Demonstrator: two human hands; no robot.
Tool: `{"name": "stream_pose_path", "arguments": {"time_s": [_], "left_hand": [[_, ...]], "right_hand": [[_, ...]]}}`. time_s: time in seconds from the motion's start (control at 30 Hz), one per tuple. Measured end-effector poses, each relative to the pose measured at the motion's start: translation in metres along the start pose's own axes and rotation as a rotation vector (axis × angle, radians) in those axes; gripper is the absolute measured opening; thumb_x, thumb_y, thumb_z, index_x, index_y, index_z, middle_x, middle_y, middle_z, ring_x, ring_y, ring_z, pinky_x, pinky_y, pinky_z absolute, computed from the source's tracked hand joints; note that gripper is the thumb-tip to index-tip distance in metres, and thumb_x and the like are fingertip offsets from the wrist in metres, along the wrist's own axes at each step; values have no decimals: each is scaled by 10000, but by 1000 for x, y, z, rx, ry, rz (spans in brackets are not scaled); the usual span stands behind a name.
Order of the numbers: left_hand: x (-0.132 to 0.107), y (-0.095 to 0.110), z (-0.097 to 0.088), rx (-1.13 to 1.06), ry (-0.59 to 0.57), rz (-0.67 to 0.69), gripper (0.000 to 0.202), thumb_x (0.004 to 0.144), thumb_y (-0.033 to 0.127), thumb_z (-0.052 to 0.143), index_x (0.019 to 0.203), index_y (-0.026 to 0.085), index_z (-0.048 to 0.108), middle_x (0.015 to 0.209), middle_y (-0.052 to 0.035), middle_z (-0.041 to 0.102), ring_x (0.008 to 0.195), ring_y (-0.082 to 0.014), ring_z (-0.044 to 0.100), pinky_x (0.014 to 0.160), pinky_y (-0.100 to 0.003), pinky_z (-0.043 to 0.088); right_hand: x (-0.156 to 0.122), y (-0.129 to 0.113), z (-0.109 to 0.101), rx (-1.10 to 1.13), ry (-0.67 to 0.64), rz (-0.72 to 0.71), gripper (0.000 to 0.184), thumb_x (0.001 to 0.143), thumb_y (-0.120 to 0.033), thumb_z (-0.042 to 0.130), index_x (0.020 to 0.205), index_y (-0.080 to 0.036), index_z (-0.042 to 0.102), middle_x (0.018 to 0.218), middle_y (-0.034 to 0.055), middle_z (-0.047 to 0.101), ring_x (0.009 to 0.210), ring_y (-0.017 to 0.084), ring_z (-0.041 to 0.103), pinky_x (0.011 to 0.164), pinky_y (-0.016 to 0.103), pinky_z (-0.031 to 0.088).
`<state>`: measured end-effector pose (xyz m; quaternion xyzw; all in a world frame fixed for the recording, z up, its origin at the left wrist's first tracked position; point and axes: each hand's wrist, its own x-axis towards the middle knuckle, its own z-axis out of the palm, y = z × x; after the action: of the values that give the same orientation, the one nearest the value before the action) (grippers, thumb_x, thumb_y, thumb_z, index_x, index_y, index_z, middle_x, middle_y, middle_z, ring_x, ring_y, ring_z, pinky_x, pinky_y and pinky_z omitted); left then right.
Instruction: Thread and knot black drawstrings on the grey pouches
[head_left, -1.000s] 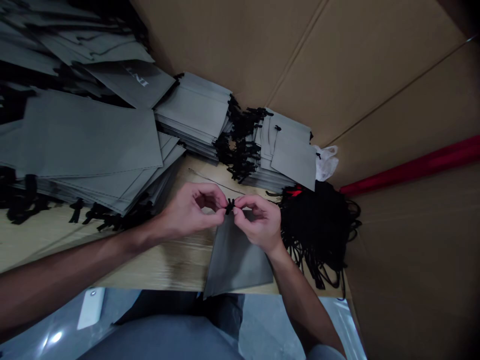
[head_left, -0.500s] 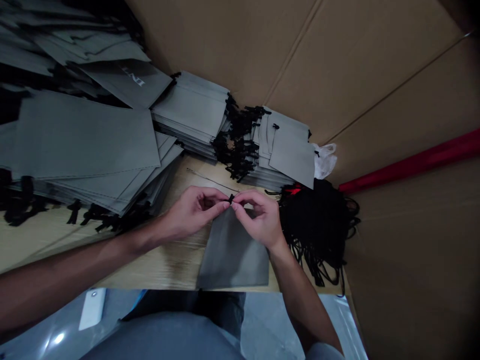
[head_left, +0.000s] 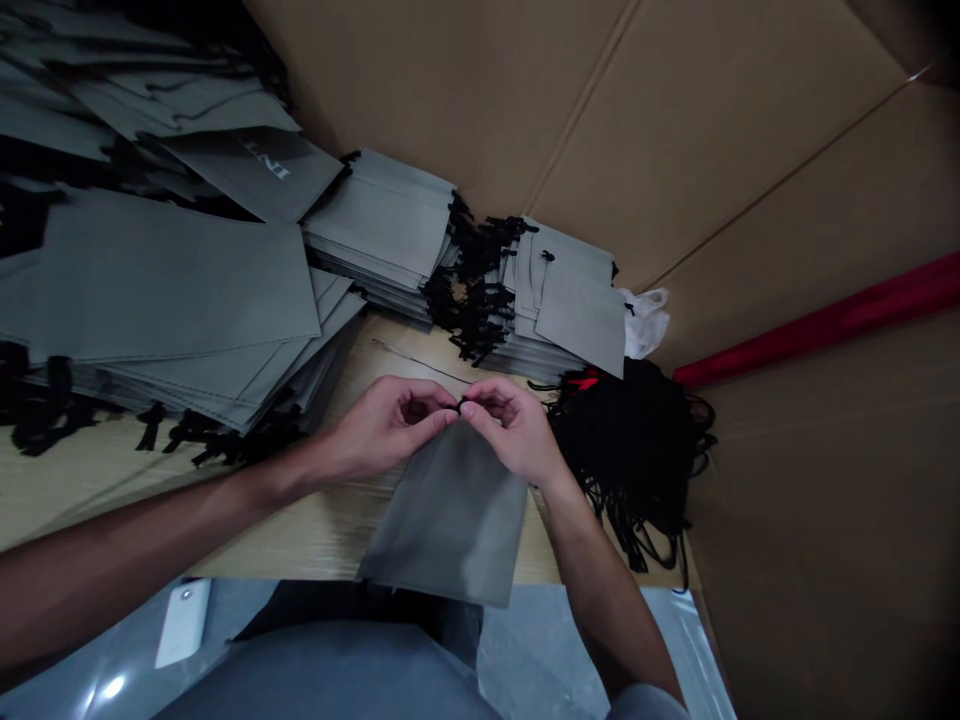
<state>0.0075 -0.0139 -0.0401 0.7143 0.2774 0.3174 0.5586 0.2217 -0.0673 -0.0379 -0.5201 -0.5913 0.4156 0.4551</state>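
A small grey fabric pouch [head_left: 450, 520] lies on the wooden table [head_left: 315, 520], its lower edge hanging over the table's near edge. My left hand [head_left: 386, 425] and my right hand [head_left: 510, 430] meet at the pouch's top, both pinched on its short black drawstring [head_left: 459, 405]. The fingers of both hands are curled and closed around the cord's ends.
Stacks of grey pouches [head_left: 180, 290] fill the left of the table, with two more stacks [head_left: 390, 225] [head_left: 570, 305] behind my hands. A heap of black cords [head_left: 637, 450] lies to the right. Cardboard walls [head_left: 675, 130] and a red bar [head_left: 817, 325] close the back and right.
The pouch has swung so its bottom now points down-left and hangs further over the table edge. Both hands have stayed pinched together at the drawstring, shifting slightly.
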Motion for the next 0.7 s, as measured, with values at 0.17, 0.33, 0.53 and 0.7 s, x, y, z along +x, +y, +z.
{"name": "stream_pose_path", "arguments": {"time_s": [0.17,0.33,0.53,0.7], "left_hand": [[-1,4,0,-20,-4,-15,247,974,401,727,966,166,802,768,-19,752,673,-124,648,587,-195,477],[0,2,0,-35,-17,-25,240,972,387,728,951,161,803,730,-4,719,645,-108,607,555,-179,431],[0,-1,-2,-97,-60,-102,274,960,404,737,958,136,797,735,-5,699,657,-99,562,566,-175,393],[3,-2,-3,-158,-98,-118,271,938,414,777,913,145,793,788,-13,737,725,-110,605,646,-188,438]], "right_hand": [[-1,-5,1,-41,-5,4,172,955,-394,786,965,-227,743,909,4,742,766,136,671,715,266,533],[-4,-5,2,-76,-2,-28,160,983,-391,767,973,-234,738,907,5,726,759,147,649,699,275,519],[-5,-1,0,-99,-28,-32,172,1020,-391,740,983,-224,724,908,7,706,762,140,638,706,272,517],[-5,-4,-5,-88,-146,-99,277,977,-354,806,1225,-266,721,1096,40,728,882,170,676,797,309,581]]}}
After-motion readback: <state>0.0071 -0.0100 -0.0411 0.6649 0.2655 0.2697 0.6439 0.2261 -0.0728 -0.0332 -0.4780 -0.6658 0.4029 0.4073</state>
